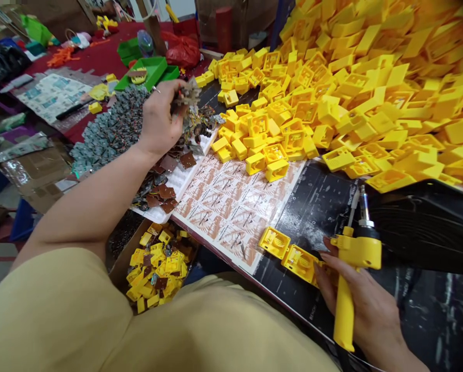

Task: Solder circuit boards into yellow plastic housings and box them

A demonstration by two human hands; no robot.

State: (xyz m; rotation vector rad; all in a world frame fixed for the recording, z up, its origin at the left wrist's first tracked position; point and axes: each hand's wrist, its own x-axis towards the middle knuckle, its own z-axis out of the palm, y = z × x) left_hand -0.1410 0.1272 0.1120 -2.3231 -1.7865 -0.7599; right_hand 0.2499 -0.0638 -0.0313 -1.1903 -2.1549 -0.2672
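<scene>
While the left hand [162, 121] is over the wired parts: its fingers are closed narrowly around a clump of small parts [188, 95]; single pieces cannot be told apart.
Clump: it sits at the fingertips, above loose wiring, so a snagged wire could pull a part free or tear a lead.
Grey parts [111, 129]: they stand packed beside the left forearm [99, 196]; a brush from it might topple some.
Brown boards [188, 160]: they lie loose at the white tray [182, 187], close to the table edge; a low sweep of the arm could tip some onto the lower pile of cases [173, 263].
Right hand [365, 294]: it wraps the handle of the yellow tool [361, 251] while its fingers overlap one end of the case row; whether they pinch it, I cannot tell. Such double duty could loosen the hold.
Metal tip [365, 209]: it points away from the person, near the black ribbed object [428, 227]; if hot, which does not show, a twist of the wrist might scorch something.
Case row [274, 242]: these open yellow cases lie beside the printed sheet [250, 206]; a nudge could skew them.
Yellow heap [370, 103]: loosely stacked, it might slide if knocked.
</scene>
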